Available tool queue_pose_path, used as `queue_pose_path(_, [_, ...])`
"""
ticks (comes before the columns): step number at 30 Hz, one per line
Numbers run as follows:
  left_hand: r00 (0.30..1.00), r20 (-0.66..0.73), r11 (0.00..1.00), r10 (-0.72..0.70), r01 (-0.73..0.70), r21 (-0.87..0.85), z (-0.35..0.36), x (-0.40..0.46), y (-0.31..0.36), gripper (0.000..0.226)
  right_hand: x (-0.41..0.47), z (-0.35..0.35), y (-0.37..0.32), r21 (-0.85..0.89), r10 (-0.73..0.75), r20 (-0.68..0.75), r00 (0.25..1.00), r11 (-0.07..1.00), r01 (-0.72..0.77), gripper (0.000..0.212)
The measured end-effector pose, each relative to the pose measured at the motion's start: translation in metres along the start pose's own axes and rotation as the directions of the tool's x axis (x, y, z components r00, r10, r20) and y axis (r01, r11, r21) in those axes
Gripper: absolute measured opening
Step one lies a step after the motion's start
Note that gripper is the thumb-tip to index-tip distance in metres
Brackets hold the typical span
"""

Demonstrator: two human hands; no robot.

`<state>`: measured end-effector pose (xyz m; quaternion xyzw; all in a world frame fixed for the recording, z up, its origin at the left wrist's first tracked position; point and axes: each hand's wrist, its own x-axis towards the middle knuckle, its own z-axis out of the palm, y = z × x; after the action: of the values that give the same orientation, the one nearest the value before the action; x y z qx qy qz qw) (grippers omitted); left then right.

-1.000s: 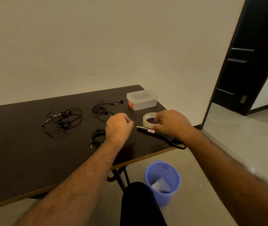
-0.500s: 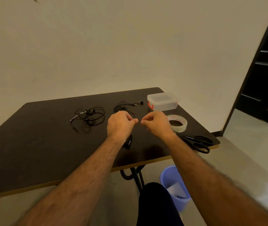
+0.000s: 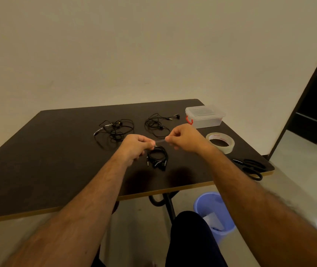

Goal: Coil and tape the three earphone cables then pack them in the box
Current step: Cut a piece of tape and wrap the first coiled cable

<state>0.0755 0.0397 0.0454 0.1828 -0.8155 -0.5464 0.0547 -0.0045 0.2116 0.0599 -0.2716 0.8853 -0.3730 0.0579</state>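
Tape strip now cut free and stretched between left hand and right hand, each pinching an end. Coil directly below on bench, ready for taping. Roll and scissors released, right of hands. Two cables beyond, loose.

The strip of tape stretched between the left hand and the right hand is clear and thin, barely readable; its ends vanish under the pinching fingertips. Just below the grip, the coiled earphone cable has its upper-left arc hidden behind the left hand. Right of the grip, the tape roll has its near-left edge covered by the right wrist. Both forearms run off the bottom edge.
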Motion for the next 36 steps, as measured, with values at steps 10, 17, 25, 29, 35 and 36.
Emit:
queue_pose_path(10, [0.999,-0.018,0.998,-0.033,0.034,0.045,0.014,0.011,-0.007,0.009,-0.002,0.012,0.002,0.238,0.305,0.047,0.951,0.921,-0.307,0.012])
queue_pose_path(17, [0.997,-0.058,0.902,-0.041,0.062,0.428,0.033,0.030,-0.003,0.012,-0.002,0.024,0.018,0.250,0.481,0.059,0.874,0.841,-0.480,0.010])
queue_pose_path(25, [0.993,-0.084,0.790,-0.085,0.119,0.602,0.042,0.044,0.004,0.024,-0.004,0.027,0.022,0.311,0.523,0.107,0.845,0.790,-0.528,0.018])
queue_pose_path(29, [0.991,-0.074,0.748,-0.110,0.132,0.651,0.044,0.044,0.007,0.031,-0.001,0.030,0.020,0.293,0.533,0.110,0.839,0.789,-0.540,0.016])
queue_pose_path(35, [0.993,-0.079,0.714,-0.089,0.118,0.690,0.052,0.045,0.007,0.031,0.001,0.033,0.019,0.268,0.555,0.102,0.826,0.784,-0.560,0.013])
queue_pose_path(36, [0.994,-0.076,0.711,-0.083,0.112,0.694,0.053,0.045,0.007,0.028,0.001,0.033,0.019,0.259,0.556,0.099,0.825,0.786,-0.561,0.013])
